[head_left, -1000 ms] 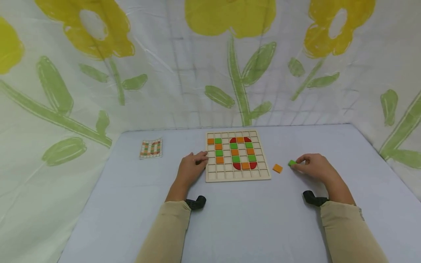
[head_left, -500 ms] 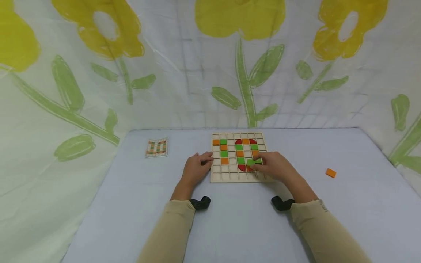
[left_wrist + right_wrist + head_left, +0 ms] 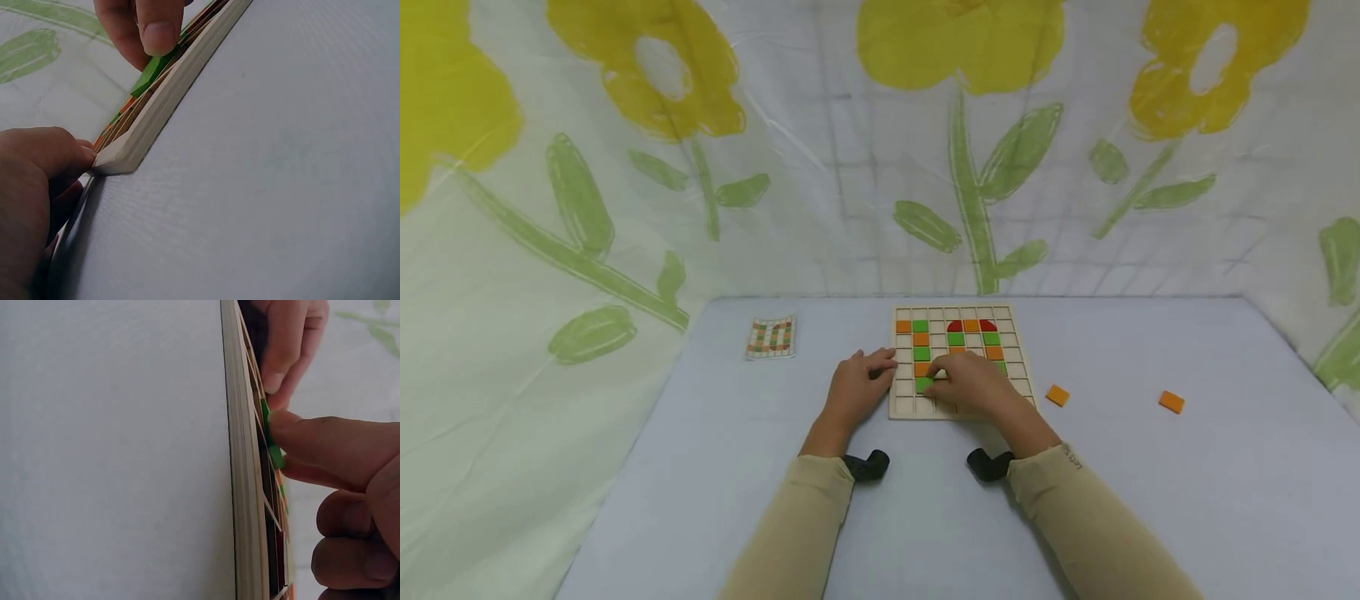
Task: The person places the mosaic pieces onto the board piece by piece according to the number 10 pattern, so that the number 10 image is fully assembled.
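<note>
A square wooden grid board [image 3: 1024,390] lies on the table, with orange, green and red tiles set in its cells. My right hand [image 3: 976,383] is over the board's lower middle, pinching a green tile [image 3: 923,385] between thumb and fingertips. That tile is at the cell just below an orange tile [image 3: 922,368] in the left column. In the right wrist view the green tile [image 3: 277,457] sits tilted against the grid ridges. My left hand [image 3: 859,390] rests at the board's left edge, its fingertips touching the rim. My right hand hides part of the red-cornered oval of tiles.
Right of the board lie two loose orange tiles, a nearer one [image 3: 1057,395] and a farther one [image 3: 1172,402]. A small printed pattern card [image 3: 771,337] lies at the back left. Behind the table hangs a flower-printed cloth [image 3: 850,167].
My right hand has carried the green tile leftward from the table at the right, across the board, to the left column. My left hand stays at the board's edge. The head view has shifted slightly.
</note>
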### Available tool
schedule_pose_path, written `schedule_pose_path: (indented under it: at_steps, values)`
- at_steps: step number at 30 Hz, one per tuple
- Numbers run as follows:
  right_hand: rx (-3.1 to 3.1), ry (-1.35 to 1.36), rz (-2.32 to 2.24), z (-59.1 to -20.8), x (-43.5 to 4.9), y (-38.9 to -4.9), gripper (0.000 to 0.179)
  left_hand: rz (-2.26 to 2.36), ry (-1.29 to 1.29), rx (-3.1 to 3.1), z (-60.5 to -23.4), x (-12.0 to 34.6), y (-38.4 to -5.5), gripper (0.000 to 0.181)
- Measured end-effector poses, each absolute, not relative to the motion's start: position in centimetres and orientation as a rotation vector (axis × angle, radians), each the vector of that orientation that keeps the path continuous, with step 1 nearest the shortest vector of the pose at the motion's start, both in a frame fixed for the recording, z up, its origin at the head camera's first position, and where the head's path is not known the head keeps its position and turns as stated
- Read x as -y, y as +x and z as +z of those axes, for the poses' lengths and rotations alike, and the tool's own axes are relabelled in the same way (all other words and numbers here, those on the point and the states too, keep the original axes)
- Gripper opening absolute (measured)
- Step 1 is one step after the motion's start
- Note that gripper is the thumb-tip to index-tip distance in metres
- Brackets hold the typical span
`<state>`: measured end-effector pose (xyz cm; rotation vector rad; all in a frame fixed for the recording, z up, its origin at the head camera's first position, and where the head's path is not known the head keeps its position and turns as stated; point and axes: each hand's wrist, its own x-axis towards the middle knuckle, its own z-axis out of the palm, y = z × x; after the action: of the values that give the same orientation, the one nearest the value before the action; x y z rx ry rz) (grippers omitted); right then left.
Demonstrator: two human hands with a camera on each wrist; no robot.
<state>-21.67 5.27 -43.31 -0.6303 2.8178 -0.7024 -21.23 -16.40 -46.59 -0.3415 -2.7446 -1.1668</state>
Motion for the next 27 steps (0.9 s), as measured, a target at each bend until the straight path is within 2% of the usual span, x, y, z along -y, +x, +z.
schedule_pose_path:
  at_steps: [9, 15, 21, 27]
  values:
    - [-2.816, -0.582, -0.746, -43.8, -5.0, -20.6, 0.023, -1.113, -0.375, 2.796, -46.4, 16.3, -20.9, 0.023]
    - [-2.792, -0.533, -0.779, -43.7, -5.7, -20.3, 0.026, -0.992, -0.428, 2.975, -45.8, 16.1, -20.6, 0.033]
    - [-2.805, -0.514, -0.815, -42.9, -8.3, -20.3, 0.029, -0.894, -0.392, 3.132, -44.8, 16.9, -20.2, 0.049]
    - [-2.844, -0.492, -0.867, -42.0, -12.8, -19.9, 0.027, -0.859, -0.524, 3.181, -44.8, 18.4, -20.0, 0.063]
